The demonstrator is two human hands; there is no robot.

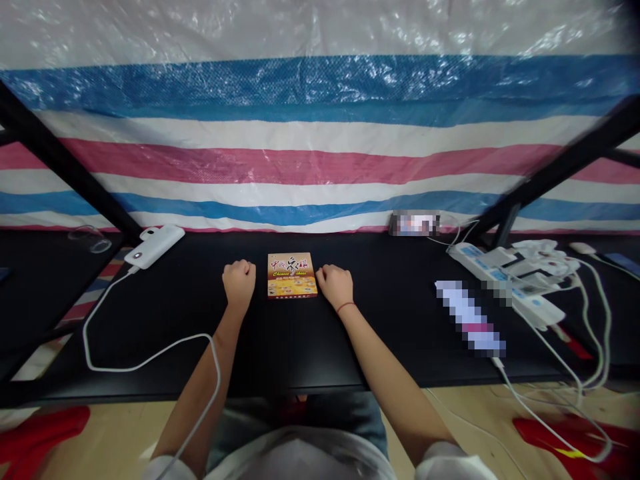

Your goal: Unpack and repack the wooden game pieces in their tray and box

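A small orange and brown box with printed lettering lies flat on the black table, straight ahead of me. My left hand rests on the table just left of the box, curled into a fist with nothing visible in it. On the other side of the box lies my right hand, also closed in a fist, close to the box's right edge. A thin red band circles my right wrist. Neither hand grips the box.
A white power bank sits at the back left, its white cable looping over the table toward me. White power strips with plugs and cables crowd the right side. A striped plastic sheet hangs behind the table.
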